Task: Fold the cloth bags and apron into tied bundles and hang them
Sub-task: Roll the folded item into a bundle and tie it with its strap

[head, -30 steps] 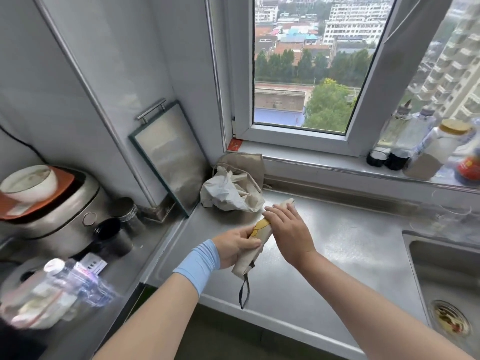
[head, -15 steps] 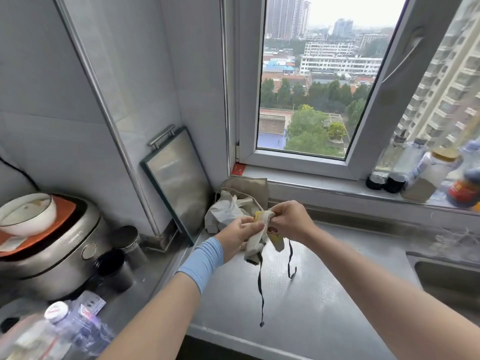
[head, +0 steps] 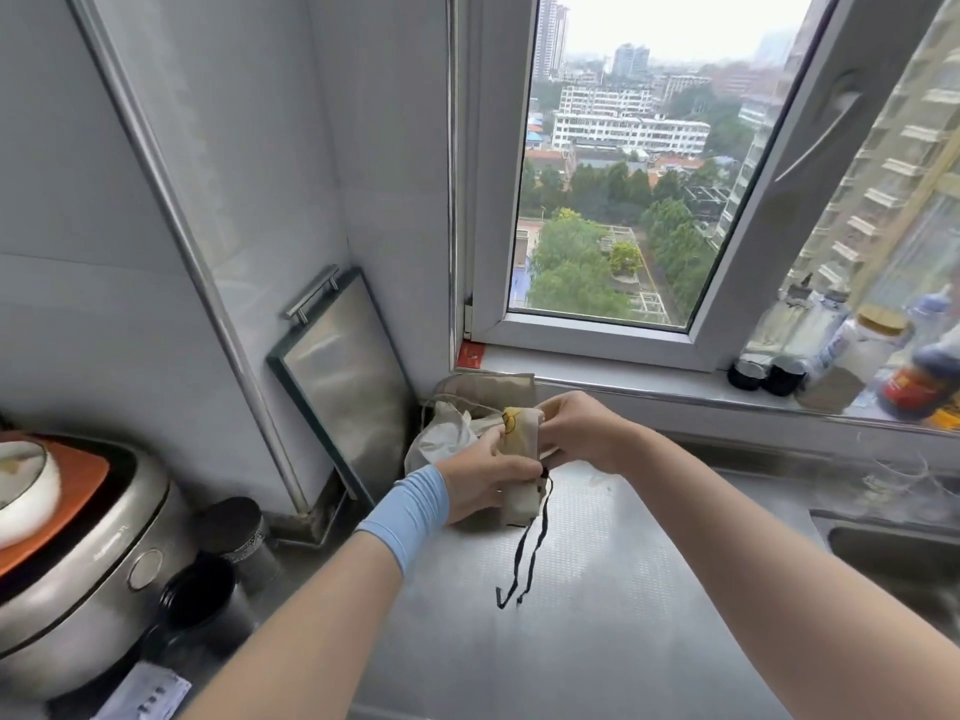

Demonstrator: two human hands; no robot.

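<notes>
Both of my hands are on the rolled cloth bag (head: 519, 452), which I hold upright just above the steel counter (head: 623, 615), in front of the corner under the window. My left hand (head: 480, 485) has its fingers curled round the lower half of the roll and clamps it. My right hand (head: 584, 433) is curled over the top end and pinches the cream cloth there, beside a yellow print (head: 511, 420).

Two black cords (head: 532, 553) hang from the roll near my left fingertips, side by side, their loose ends dangling toward the counter; I cannot tell whether they touch it. A pale blue sleeve (head: 408, 511) covers my left wrist, and my right forearm is bare.

Just behind the roll, a crumpled white cloth (head: 441, 433) lies in the corner with a beige cloth bag (head: 498, 384) propped behind it against the wall below the sill. To their left a steel board (head: 348, 381) with a handle leans on the tiled wall.

Further left stands a rice cooker (head: 88, 579) with an orange plate (head: 62, 506) and a white bowl (head: 21, 485) on its lid, and a round tin (head: 236, 527) and a dark cup (head: 195, 597) stand beside it. Several bottles (head: 831, 350) line the window sill (head: 623, 376) on the right, and the edge of the sink (head: 893, 553) shows below them.
</notes>
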